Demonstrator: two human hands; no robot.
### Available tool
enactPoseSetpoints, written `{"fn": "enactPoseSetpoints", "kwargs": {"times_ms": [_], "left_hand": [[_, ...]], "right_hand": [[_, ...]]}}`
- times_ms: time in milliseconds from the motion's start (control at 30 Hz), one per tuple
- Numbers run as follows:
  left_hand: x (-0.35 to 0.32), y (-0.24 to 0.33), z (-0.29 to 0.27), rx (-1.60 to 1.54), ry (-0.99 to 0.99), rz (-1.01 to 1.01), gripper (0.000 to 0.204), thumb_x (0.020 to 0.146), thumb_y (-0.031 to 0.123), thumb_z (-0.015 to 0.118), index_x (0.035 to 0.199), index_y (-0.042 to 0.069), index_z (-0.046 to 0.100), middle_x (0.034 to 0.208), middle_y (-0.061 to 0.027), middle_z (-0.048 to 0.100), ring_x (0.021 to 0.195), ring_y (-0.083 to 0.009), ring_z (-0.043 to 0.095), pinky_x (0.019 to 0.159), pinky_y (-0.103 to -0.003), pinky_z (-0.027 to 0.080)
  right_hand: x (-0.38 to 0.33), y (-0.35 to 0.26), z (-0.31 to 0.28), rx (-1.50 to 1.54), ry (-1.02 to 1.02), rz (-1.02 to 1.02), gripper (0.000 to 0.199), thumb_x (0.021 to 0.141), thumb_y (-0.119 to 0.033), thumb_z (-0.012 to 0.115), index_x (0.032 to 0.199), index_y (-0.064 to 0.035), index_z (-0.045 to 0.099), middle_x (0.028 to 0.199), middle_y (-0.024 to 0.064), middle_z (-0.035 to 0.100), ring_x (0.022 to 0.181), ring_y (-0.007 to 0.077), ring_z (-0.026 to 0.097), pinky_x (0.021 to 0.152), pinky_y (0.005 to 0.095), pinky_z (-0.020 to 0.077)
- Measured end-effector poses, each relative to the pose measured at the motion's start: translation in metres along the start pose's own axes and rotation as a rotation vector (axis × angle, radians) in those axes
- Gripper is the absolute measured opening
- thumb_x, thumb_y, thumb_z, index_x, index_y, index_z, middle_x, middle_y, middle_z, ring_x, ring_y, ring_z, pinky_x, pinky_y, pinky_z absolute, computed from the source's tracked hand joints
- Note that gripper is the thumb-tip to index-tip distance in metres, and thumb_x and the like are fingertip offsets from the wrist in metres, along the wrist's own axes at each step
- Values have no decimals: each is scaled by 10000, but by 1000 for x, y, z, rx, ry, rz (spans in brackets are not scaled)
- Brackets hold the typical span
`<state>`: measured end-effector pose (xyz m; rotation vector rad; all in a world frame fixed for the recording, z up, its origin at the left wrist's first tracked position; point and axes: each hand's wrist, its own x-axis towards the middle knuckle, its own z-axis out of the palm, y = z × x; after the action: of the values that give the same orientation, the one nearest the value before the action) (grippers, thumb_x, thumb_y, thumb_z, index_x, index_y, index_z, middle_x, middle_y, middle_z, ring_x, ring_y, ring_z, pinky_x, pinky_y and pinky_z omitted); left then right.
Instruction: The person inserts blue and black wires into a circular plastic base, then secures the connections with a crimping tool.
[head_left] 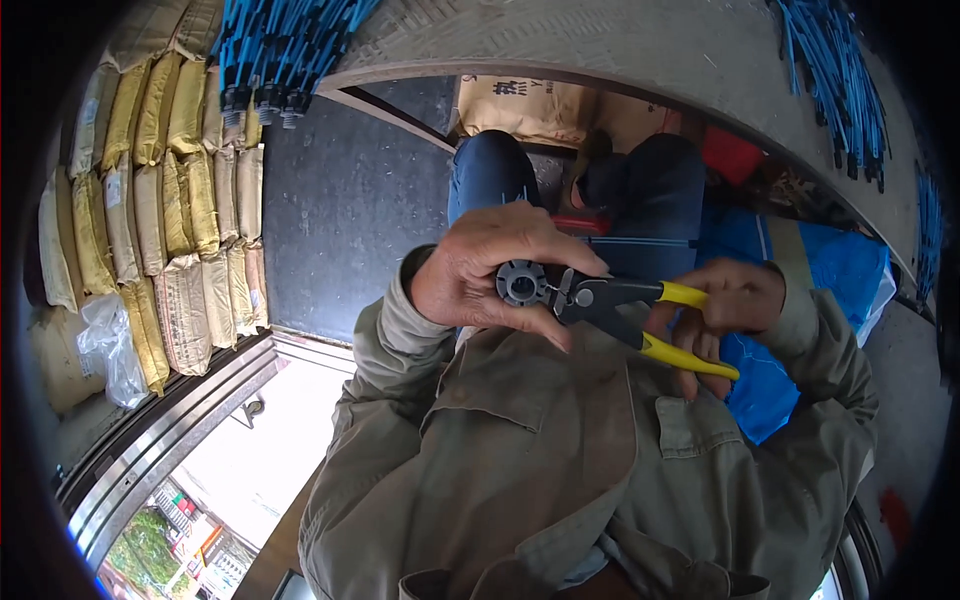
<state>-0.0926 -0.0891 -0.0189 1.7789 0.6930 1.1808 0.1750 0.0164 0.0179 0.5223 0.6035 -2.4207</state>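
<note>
- Pliers (610,305), yellow-handled, gripped shut in the right hand (725,305).
- Grey round plastic fitting (522,283) pinched in the left hand (480,270), touching the pliers' nose.

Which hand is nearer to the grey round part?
Left. The left hand holds the grey round part in its fingers; the right hand is off to its right, on the yellow handles of the pliers.

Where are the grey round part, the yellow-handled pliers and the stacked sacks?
grey round part (522,283), head view, its ribbed face.
yellow-handled pliers (600,297), head view, dark metal near the pivot.
stacked sacks (180,215), head view, a middle sack.
</note>
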Motion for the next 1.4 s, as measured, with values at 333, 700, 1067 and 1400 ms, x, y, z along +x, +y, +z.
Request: {"fn": "enactPoseSetpoints", "kwargs": {"times_ms": [333, 700, 1067, 1400], "left_hand": [[-5, 4, 8, 52, 207, -161, 655, 418, 314, 848, 935, -36, 649, 888, -134, 657, 700, -203, 584, 625, -303, 438], [-9, -1, 9, 36, 165, -96, 543, 540, 269, 840, 978, 25, 633, 895, -83, 641, 732, -202, 590, 667, -292, 451], [-2, 1, 26, 208, 422, -160, 561, 536, 297, 850, 918, -34, 609, 825, -97, 632, 747, -189, 586, 689, -292, 453], [1, -9, 11, -44, 222, -81, 670, 469, 364, 846, 937, -61, 625, 739, -84, 599, 634, -151, 567, 572, -255, 423]], "right_hand": [[6, 17, 30, -1929, 865, -678, 623, 858, -308, 581, 1318, 34, 337, 1150, 232, 553, 779, 275, 628, 609, 316, 504], [12, 17, 24, -1807, 819, -822, 483, 750, -180, 666, 1193, -58, 516, 1043, 176, 567, 752, 262, 595, 596, 325, 476], [21, 20, 20, -1923, 1132, -737, 355, 714, -113, 671, 1064, -94, 616, 964, 115, 557, 738, 235, 576, 582, 320, 455], [10, 27, -1, -494, 141, -332, 334, 885, -298, 570, 1023, 4, 607, 779, 92, 602, 665, 171, 585, 574, 288, 476]]}}
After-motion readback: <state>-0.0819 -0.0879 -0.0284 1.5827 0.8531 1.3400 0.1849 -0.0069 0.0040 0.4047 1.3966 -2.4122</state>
